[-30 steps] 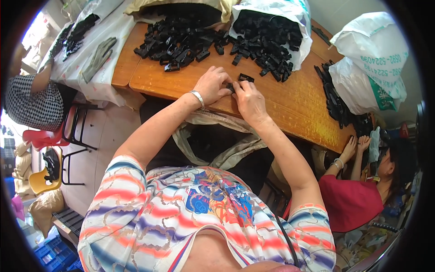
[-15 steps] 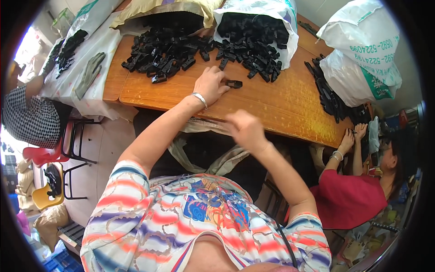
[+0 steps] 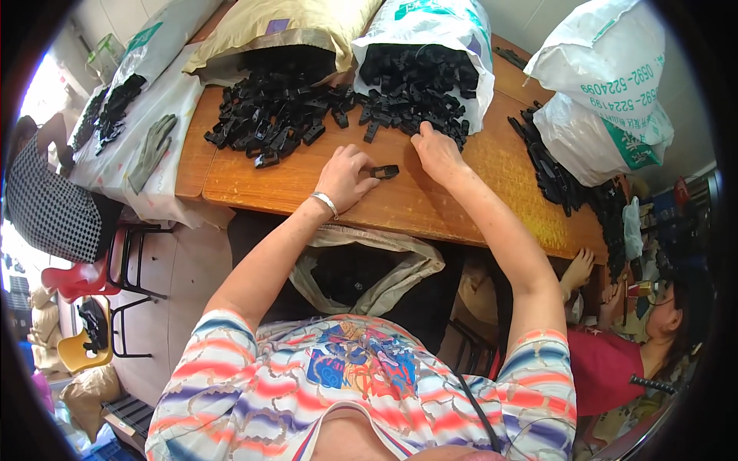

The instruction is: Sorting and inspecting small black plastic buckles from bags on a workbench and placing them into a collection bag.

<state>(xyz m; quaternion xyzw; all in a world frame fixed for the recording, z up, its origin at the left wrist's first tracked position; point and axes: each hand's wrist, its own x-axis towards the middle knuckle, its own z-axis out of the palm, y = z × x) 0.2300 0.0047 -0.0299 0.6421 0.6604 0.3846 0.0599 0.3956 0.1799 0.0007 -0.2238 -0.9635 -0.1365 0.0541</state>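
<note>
1. Left hand (image 3: pixel 344 178) rests on the wooden table (image 3: pixel 461 207), fingers curled around one end of a small black plastic clip (image 3: pixel 384 171), which lies flat on the bare wood between the two hands; a bracelet (image 3: pixel 326 203) circles that wrist.
2. Right hand (image 3: pixel 437 150) reaches to the near edge of the right-hand clip pile (image 3: pixel 419 92), fingers bent down among the pieces; whether it has closed on one I cannot tell.
3. Handling, as a judgement: the clip looks light, stiff and hard, not fragile, somewhat smooth; pinching it by its two long sides near the middle should hold it best.
4. Counts: one clip lies apart; two big heaps spill from two opened sacks, a tan sack (image 3: pixel 284 31) on the left and a white sack (image 3: pixel 430 27) beside it; a third, thinner pile (image 3: pixel 553 173) lies further right, below another white sack (image 3: pixel 607 84). Single pieces are too many to count.
5. One grey glove (image 3: pixel 152 150) lies on the cloth-covered table to the far left.
6. Two other people sit at the edges.
</note>
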